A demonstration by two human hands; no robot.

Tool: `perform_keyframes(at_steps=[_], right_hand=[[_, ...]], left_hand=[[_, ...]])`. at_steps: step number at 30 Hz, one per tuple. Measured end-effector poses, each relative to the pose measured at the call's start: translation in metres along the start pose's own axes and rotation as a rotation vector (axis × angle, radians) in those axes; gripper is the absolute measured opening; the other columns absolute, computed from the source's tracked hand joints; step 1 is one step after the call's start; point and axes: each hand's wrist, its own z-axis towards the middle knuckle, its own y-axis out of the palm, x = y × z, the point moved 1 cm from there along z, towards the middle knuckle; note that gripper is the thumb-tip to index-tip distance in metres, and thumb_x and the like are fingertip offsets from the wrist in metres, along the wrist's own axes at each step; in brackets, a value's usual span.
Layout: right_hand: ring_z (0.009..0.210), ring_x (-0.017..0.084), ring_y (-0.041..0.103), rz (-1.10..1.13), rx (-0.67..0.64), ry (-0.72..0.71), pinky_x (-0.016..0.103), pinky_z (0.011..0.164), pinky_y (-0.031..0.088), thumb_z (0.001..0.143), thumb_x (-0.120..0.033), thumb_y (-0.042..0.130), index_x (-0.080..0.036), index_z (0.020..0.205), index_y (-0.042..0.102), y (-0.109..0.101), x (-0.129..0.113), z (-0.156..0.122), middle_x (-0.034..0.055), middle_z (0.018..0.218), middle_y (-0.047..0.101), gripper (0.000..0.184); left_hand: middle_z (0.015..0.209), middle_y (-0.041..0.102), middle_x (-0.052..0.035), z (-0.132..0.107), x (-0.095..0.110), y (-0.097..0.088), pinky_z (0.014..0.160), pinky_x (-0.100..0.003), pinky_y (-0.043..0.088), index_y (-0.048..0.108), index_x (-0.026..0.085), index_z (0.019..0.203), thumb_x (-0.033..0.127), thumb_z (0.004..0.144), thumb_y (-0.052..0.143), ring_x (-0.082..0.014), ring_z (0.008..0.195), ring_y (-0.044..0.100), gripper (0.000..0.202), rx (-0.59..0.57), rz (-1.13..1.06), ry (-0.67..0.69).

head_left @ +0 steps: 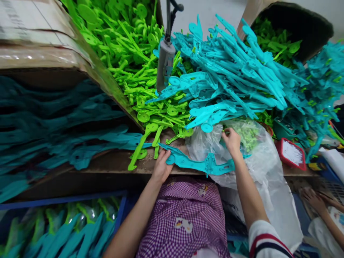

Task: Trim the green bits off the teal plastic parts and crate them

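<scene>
My left hand point(162, 166) grips the left end of a long turquoise plastic part point(199, 163), which lies level along the bench edge with its studded inner side facing up. My right hand point(231, 141) is above a clear plastic bag point(205, 140), thumb and fingers pinched together; what they hold, if anything, is too small to make out. Small light-green pieces point(248, 134) lie in the bag, just right of that hand. Beneath the right forearm, the right end of the turquoise part is partly hidden.
Lime-green parts point(134, 71) and turquoise parts point(228, 71) are heaped behind. A grey electric screwdriver point(164, 64) hangs over them. Cardboard boxes point(40, 59) stand left. A red tray point(291, 154) of small white pieces sits right, near another person's hand point(311, 199). A blue crate point(122, 211) is lower left.
</scene>
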Motion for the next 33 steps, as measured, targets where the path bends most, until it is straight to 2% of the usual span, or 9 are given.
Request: perform_keyframes(at_steps=[3, 7, 9, 12, 15, 18, 21, 25, 33], right_hand=[[0.076, 0.019, 0.064, 0.254, 0.133, 0.045, 0.029, 0.076, 0.047, 0.086, -0.042, 0.055, -0.016, 0.102, 0.065, -0.007, -0.002, -0.023, 0.0063, 0.086, 0.070, 0.032], [0.073, 0.015, 0.060, 0.577, 0.211, 0.147, 0.027, 0.070, 0.049, 0.087, -0.044, 0.055, -0.015, 0.117, 0.061, -0.012, -0.026, -0.074, 0.0079, 0.098, 0.067, 0.042], [0.074, 0.015, 0.061, 0.738, 0.135, 0.187, 0.027, 0.069, 0.050, 0.089, -0.043, 0.054, -0.017, 0.118, 0.062, -0.011, -0.048, -0.097, 0.0073, 0.098, 0.067, 0.040], [0.078, 0.016, 0.065, 0.970, -0.046, 0.192, 0.030, 0.074, 0.054, 0.088, -0.043, 0.059, -0.018, 0.107, 0.064, -0.010, -0.093, -0.114, 0.0071, 0.095, 0.070, 0.032], [0.091, 0.019, 0.068, 1.100, -0.213, 0.079, 0.033, 0.083, 0.055, 0.086, -0.043, 0.064, -0.020, 0.101, 0.065, -0.011, -0.141, -0.107, 0.0074, 0.100, 0.072, 0.027], [0.091, 0.018, 0.067, 1.081, -0.265, -0.031, 0.030, 0.081, 0.055, 0.088, -0.045, 0.064, -0.020, 0.099, 0.067, -0.002, -0.172, -0.099, 0.0047, 0.099, 0.071, 0.027], [0.079, 0.016, 0.065, 1.070, -0.308, 0.003, 0.026, 0.071, 0.054, 0.087, -0.047, 0.064, -0.019, 0.095, 0.066, 0.026, -0.177, -0.103, 0.0022, 0.086, 0.069, 0.029], [0.077, 0.015, 0.065, 1.027, -0.360, 0.010, 0.024, 0.069, 0.052, 0.087, -0.045, 0.064, -0.018, 0.097, 0.066, 0.062, -0.164, -0.119, 0.0023, 0.085, 0.069, 0.030], [0.078, 0.016, 0.067, 0.822, -0.411, -0.099, 0.025, 0.070, 0.051, 0.091, -0.046, 0.061, -0.020, 0.095, 0.068, 0.068, -0.164, -0.118, 0.0019, 0.087, 0.072, 0.027]], left_hand=[[0.111, 0.074, -0.0046, -0.001, 0.000, 0.001, 0.090, -0.032, 0.058, 0.061, 0.026, 0.113, 0.032, 0.087, 0.070, -0.0192, 0.106, 0.069, 0.028, -0.007, -0.011, 0.016], [0.114, 0.073, -0.0048, -0.001, 0.000, 0.001, 0.089, -0.033, 0.058, 0.059, 0.028, 0.120, 0.032, 0.087, 0.070, -0.0200, 0.108, 0.068, 0.035, -0.012, -0.036, 0.015], [0.113, 0.073, -0.0057, -0.001, 0.000, 0.002, 0.089, -0.034, 0.058, 0.058, 0.028, 0.121, 0.031, 0.087, 0.070, -0.0208, 0.109, 0.068, 0.035, -0.013, -0.047, 0.013], [0.110, 0.073, -0.0062, -0.001, 0.001, 0.002, 0.089, -0.034, 0.058, 0.059, 0.027, 0.121, 0.030, 0.088, 0.069, -0.0217, 0.109, 0.068, 0.035, -0.005, -0.064, 0.018], [0.108, 0.074, -0.0061, -0.001, 0.000, 0.003, 0.088, -0.033, 0.058, 0.058, 0.026, 0.122, 0.030, 0.088, 0.070, -0.0209, 0.106, 0.069, 0.037, 0.000, -0.074, 0.021], [0.110, 0.073, -0.0056, 0.000, 0.000, 0.003, 0.088, -0.030, 0.057, 0.059, 0.025, 0.123, 0.031, 0.087, 0.071, -0.0188, 0.103, 0.069, 0.038, -0.016, -0.084, 0.036], [0.109, 0.073, -0.0034, 0.000, -0.001, 0.003, 0.086, -0.025, 0.056, 0.062, 0.024, 0.120, 0.030, 0.088, 0.070, -0.0152, 0.097, 0.069, 0.033, 0.007, -0.114, 0.056], [0.104, 0.072, -0.0016, 0.002, -0.003, 0.000, 0.080, -0.019, 0.054, 0.065, 0.022, 0.116, 0.026, 0.090, 0.066, -0.0108, 0.088, 0.067, 0.026, 0.043, -0.135, 0.039], [0.104, 0.071, -0.0011, 0.002, -0.002, 0.001, 0.083, -0.019, 0.054, 0.066, 0.023, 0.111, 0.024, 0.090, 0.066, -0.0107, 0.090, 0.067, 0.021, 0.037, -0.138, 0.059]])
